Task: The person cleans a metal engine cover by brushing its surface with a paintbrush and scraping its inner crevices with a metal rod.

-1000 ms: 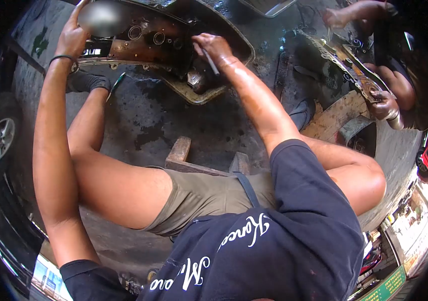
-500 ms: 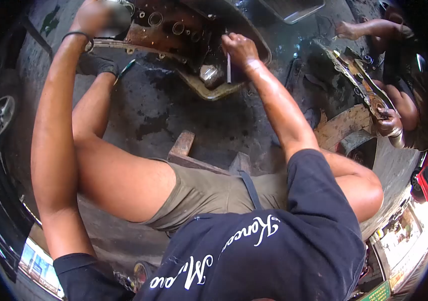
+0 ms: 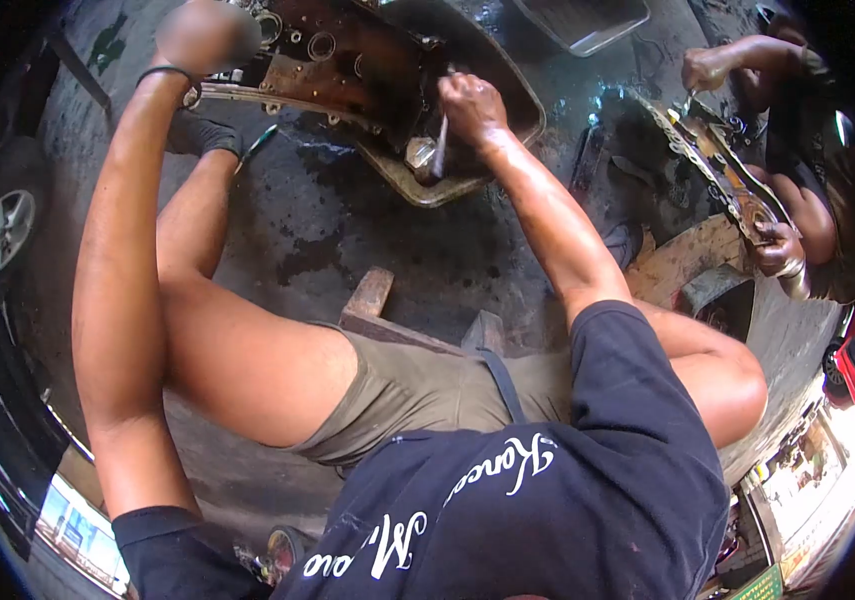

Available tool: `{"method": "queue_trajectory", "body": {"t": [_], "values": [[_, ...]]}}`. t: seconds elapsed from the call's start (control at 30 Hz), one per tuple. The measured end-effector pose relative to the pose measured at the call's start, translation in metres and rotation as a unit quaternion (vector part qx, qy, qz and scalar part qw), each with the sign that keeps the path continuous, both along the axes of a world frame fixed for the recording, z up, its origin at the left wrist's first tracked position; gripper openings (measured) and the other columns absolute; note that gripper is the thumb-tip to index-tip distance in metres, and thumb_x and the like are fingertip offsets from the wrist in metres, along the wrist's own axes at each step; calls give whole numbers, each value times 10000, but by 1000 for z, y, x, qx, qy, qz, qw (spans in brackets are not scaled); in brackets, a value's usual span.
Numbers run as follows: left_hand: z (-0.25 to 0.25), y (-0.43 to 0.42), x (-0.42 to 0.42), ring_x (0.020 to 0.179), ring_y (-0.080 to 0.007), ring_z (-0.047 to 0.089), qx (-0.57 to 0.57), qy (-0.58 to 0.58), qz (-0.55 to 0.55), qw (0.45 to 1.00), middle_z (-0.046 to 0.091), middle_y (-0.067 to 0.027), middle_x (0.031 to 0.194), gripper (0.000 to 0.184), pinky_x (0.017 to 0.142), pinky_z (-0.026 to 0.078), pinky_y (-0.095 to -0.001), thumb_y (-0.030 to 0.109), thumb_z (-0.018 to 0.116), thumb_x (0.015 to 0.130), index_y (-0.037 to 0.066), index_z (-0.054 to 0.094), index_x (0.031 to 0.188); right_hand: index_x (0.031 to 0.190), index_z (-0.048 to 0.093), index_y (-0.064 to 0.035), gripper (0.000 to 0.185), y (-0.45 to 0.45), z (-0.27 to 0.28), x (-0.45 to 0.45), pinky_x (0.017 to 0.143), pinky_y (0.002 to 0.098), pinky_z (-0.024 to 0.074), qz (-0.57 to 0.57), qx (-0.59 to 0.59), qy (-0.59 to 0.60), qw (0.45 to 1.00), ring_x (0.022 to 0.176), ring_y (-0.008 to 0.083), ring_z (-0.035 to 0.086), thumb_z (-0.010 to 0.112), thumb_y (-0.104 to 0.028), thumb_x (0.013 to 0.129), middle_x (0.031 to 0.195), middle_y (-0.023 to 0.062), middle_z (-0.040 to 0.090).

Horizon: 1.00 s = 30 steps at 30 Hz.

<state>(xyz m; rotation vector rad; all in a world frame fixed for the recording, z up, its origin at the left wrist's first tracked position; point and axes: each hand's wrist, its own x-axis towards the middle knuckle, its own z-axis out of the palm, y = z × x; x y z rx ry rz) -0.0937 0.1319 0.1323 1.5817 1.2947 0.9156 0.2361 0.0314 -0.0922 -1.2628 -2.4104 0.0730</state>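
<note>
Protruding from the right grip is a thin rod.

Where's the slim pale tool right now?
Head view, upper middle: the slim pale tool is in the person's right hand, seen against the dark tray, just right of the shiny metal piece.

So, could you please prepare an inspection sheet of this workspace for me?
Surface: dark floor, stained with wet-looking patches.
Job's things: brown-stained metal engine part with round openings; tray with a silvery object; slim-handled tool.
Clutter: green-ended tool beside the left foot; another tray farther off.
Fingers: right fingers closed around the slim-handled tool; left fingers blurred, grip unclear.
Cables: nothing seen.
Surroundings: co-worker's hand on another metal part; car wheel.
</note>
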Motion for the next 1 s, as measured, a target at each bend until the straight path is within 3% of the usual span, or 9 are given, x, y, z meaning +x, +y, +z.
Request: {"method": "queue_trajectory", "body": {"t": [0.13, 0.2, 0.3, 0.53, 0.57, 0.67, 0.8, 0.9, 1.0], "values": [[-8, 3, -5, 1385, -206, 433, 16, -15, 12, 1000, 451, -167, 1498, 592, 1159, 343, -298, -61, 541, 949, -38, 325, 1499, 825, 656, -81, 123, -13, 12, 5, 712, 449, 577, -175, -51, 65, 981, 815, 324, 700, 661, -204, 832, 817, 121, 684], [-5, 4, -5, 1383, -206, 435, 17, 6, -8, 1000, 454, -164, 1496, 625, 1153, 350, -303, -70, 552, 925, -38, 319, 1503, 908, 716, -69, 226, -15, 23, 10, 774, 452, 574, -208, -242, 55, 946, 894, 357, 707, 658, -283, 870, 883, 167, 725], [-10, 6, -12, 1385, -208, 432, 15, 0, -15, 1000, 451, -164, 1500, 668, 1151, 354, -306, -84, 562, 892, -36, 311, 1510, 1013, 746, -69, 349, -17, 39, 8, 842, 456, 557, -241, -241, 226, 913, 974, 378, 696, 632, -383, 913, 976, 202, 727], [43, -25, 22, 1306, -200, 514, -68, 33, 17, 997, 483, -121, 1484, 814, 1067, 438, -287, -192, 537, 767, 13, 321, 1524, 1098, 727, -59, 472, -24, 53, 17, 909, 475, 521, -49, -401, 112, 908, 1004, 401, 672, 540, -474, 975, 1043, 211, 713], [47, -28, 30, 1286, -198, 534, -80, 18, 49, 995, 510, -114, 1462, 833, 1040, 460, -278, -206, 534, 745, 29, 337, 1520, 1109, 732, -78, 465, -20, 83, 12, 949, 493, 493, -93, -469, 33, 878, 1125, 400, 624, 538, -480, 976, 1193, 235, 661], [46, -29, 32, 1118, -167, 614, -9, 18, 12, 1000, 607, -80, 1314, 875, 879, 525, -249, -224, 537, 696, 68, 382, 1507, 1087, 736, -85, 401, -27, 95, 11, 1051, 521, 424, -16, -356, -58, 932, 1318, 416, 462, 484, -385, 1001, 1388, 259, 493], [104, -52, 66, 903, -147, 646, -58, 152, 58, 985, 662, -46, 1141, 874, 706, 524, -235, -217, 497, 682, 81, 406, 1498, 987, 695, -36, 305, -47, 47, -11, 890, 437, 542, 30, -322, 2, 946, 1008, 362, 671, 505, -274, 968, 1064, 186, 673], [118, -53, 66, 721, -97, 612, -55, 130, 73, 987, 670, -15, 971, 850, 588, 492, -256, -186, 491, 677, 86, 433, 1481, 911, 736, -99, 264, -49, 7, -42, 853, 409, 541, 24, -241, -118, 963, 1028, 326, 645, 621, -334, 876, 1031, 131, 697], [103, -40, 19, 695, -103, 554, -37, 238, 32, 970, 639, -11, 918, 825, 631, 468, -228, -39, 546, 749, 206, 426, 1528, 878, 689, -72, 171, -44, -36, -77, 808, 429, 555, 12, -224, -73, 972, 973, 332, 628, 619, -189, 775, 934, 131, 660]]}}
